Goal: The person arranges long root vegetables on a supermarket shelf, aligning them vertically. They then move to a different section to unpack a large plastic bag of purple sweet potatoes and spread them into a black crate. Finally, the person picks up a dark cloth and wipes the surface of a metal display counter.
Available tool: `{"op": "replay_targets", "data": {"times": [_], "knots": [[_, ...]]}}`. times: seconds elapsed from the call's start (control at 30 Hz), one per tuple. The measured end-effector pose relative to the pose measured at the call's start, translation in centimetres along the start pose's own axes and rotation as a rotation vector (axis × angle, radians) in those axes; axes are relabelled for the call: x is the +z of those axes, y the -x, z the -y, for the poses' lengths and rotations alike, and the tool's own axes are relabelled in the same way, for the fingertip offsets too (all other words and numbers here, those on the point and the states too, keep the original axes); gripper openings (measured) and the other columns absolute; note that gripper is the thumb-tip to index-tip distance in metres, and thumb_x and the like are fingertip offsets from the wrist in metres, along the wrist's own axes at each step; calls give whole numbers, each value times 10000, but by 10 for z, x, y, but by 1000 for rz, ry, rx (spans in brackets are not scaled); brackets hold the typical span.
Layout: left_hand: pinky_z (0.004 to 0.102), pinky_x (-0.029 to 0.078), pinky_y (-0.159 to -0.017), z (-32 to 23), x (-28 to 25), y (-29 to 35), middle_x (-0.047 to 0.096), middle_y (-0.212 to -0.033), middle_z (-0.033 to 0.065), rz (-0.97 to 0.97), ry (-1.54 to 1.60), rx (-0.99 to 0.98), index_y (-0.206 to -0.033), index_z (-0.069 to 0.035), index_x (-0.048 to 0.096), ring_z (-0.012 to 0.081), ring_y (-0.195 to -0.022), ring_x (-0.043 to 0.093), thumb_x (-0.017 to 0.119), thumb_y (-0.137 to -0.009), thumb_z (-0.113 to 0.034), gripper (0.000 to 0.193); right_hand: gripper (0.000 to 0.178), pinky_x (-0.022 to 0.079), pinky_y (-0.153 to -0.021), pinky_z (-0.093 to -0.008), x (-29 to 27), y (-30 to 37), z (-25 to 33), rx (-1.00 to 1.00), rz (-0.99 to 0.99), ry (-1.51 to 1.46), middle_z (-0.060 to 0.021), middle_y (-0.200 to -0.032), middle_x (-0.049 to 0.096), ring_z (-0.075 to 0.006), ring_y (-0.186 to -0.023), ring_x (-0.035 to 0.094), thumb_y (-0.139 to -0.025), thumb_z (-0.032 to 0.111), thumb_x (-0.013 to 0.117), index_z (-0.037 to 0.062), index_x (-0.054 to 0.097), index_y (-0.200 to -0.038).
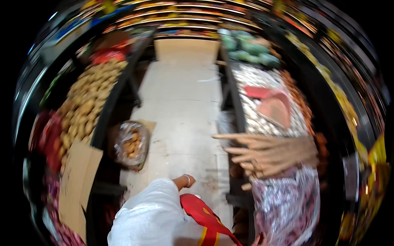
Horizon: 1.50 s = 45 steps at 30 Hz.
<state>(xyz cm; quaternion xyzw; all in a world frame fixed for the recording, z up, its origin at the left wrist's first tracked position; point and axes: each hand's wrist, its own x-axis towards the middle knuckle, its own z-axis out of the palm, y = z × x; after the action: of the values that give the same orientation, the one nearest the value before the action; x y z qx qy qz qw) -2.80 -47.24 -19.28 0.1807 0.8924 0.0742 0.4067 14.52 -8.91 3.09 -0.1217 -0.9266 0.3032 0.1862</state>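
My left hand (188, 181) reaches out from a white sleeve (158, 207) over the tiled aisle, a pale bracelet at its wrist. Its fingers are small and blurred, so what they do is hidden from me. Beside it, a red apron-like cloth (201, 211) with yellow stripes hangs down my front. Only a bit of my right hand (259, 239) shows at the lower edge, close to a plastic-wrapped heap of purplish produce (287, 201). Whether it touches the wrapping cannot be made out. Long brown roots (279, 153) lie just beyond that heap.
Potatoes (88, 104) fill the left stand, with a cardboard sheet (78, 180) nearer me. A plastic-lined box of potatoes (132, 145) sits low beside the pale floor (180, 110). On the right, a pink scoop (276, 108) rests on white produce (250, 82), with green vegetables (252, 49) behind.
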Motion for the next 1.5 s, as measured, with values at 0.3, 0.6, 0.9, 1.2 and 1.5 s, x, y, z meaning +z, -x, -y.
{"op": "replay_targets", "data": {"times": [0.3,0.6,0.9,1.2,1.5], "knots": [[399,472,-787,124,137,166,621,-946,200,-593,768,-951,-981,-39,605,333,-889,596,524,-733,-152,284,234,459,-807,-307,64,-117,84,-241,369,-131,-154,-974,622,-235,-887,586,-844,85,565,-31,586,-1046],[410,473,-786,-67,320,207,633,-935,167,-199,990,-869,-980,-54,633,330,-897,598,601,-748,-333,364,330,470,-770,-326,185,-136,93,-823,1287,-185,-151,-976,622,-239,-884,596,-835,147,590,27,547,-1140],[349,448,-824,-143,361,288,602,-1032,158,-772,1604,-1468,-1151,-49,522,269,-954,583,612,-742,-485,605,434,475,-722,-346,256,-75,124,-1073,1731,314,-200,-907,625,-262,-823,603,-809,243,607,25,519,-1174],[375,477,-664,15,351,408,457,-1208,106,-2420,2283,-883,-1300,-176,308,234,-938,567,649,-712,-546,774,443,478,-724,-347,306,-50,100,-1022,1697,39,-199,-1013,600,-269,-845,605,-800,209,616,7,510,-1181],[535,407,-919,125,306,456,380,-1271,188,-2783,2244,-248,-1269,-60,330,366,-1149,412,562,-822,-127,508,377,459,-823,-347,241,64,228,-972,1497,-43,-183,-1079,585,-304,-981,576,-813,215,615,10,549,-1122]]}}
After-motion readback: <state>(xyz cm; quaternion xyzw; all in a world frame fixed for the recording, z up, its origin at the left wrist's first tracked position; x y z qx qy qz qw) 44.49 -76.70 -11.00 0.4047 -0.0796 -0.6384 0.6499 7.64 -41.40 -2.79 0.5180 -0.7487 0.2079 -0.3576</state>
